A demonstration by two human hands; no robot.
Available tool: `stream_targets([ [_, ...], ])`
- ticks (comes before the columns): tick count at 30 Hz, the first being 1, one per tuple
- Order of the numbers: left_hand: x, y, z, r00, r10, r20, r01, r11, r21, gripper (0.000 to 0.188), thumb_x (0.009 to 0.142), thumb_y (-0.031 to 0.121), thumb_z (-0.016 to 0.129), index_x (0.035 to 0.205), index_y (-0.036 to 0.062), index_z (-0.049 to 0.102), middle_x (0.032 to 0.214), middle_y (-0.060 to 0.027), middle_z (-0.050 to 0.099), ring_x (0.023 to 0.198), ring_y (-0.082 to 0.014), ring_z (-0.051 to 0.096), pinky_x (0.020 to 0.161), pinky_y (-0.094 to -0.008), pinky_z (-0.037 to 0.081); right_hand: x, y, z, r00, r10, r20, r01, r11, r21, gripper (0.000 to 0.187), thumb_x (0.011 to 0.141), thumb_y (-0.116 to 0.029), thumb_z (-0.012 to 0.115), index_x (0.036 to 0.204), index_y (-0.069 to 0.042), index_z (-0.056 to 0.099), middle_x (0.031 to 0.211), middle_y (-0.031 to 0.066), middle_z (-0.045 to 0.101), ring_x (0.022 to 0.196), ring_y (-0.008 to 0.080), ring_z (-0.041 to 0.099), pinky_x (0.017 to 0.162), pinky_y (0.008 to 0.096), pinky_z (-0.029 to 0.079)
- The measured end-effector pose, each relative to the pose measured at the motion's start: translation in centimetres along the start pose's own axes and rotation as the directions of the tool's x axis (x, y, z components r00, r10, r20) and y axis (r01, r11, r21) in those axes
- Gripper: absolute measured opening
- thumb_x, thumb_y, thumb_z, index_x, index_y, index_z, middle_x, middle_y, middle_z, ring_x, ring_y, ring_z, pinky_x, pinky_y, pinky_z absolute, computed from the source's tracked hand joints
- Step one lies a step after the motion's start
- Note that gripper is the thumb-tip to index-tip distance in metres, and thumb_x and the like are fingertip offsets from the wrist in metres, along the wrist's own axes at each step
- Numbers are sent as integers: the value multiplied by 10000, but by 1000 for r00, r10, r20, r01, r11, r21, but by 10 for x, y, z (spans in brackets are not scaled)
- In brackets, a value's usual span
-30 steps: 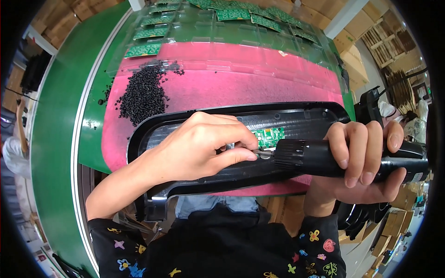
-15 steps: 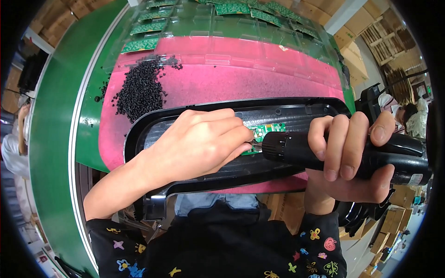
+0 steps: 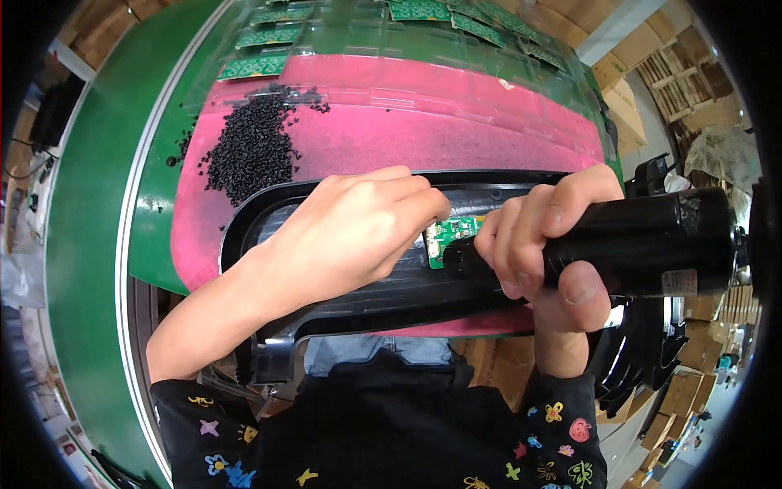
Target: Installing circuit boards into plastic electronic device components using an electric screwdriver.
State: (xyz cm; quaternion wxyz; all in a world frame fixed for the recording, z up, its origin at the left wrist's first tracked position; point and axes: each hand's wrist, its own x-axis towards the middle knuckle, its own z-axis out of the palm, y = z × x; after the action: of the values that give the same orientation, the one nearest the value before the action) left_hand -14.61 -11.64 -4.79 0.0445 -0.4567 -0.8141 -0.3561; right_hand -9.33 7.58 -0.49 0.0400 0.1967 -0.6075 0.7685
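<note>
A long black plastic housing lies open side up in front of me, with a small green circuit board inside it. In my right hand is a black electric screwdriver, held nearly level with its front end pointing left over the board. Its tip and the lower part of the board are hidden behind the tool and my fingers. My left hand hovers over the housing, fingers drawn together at the board's upper left edge; whatever they may pinch is hidden.
Beyond the housing, a heap of small black screws lies on a pink mat. Clear plastic trays with several green circuit boards stand at the back of the green table. Cardboard boxes are stacked at the right.
My right hand has turned the screwdriver and shifted left and slightly up, its front end lowered. My left fingertips have moved up a little, exposing the board's left end.
</note>
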Motion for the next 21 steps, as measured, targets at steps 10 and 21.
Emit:
stream_targets([
  [10,-4,16,-53,923,-146,-355,37,955,-295,133,873,-10,601,998,-18,645,852,-60,670,758,-119,644,625,-234,478,1,-1,19,989,100,107,-81,983,-167,364,851,-289,713,1006,-89,452,657,0,482,552,103,455,579,269,388],
  [21,-139,19,-88,567,-820,81,808,534,-247,239,948,180,582,826,-22,622,566,-26,556,456,-93,560,419,-249,438,16,5,4,973,182,-140,-164,978,132,338,904,-380,614,989,-75,495,597,-48,382,515,88,409,592,254,391],
])
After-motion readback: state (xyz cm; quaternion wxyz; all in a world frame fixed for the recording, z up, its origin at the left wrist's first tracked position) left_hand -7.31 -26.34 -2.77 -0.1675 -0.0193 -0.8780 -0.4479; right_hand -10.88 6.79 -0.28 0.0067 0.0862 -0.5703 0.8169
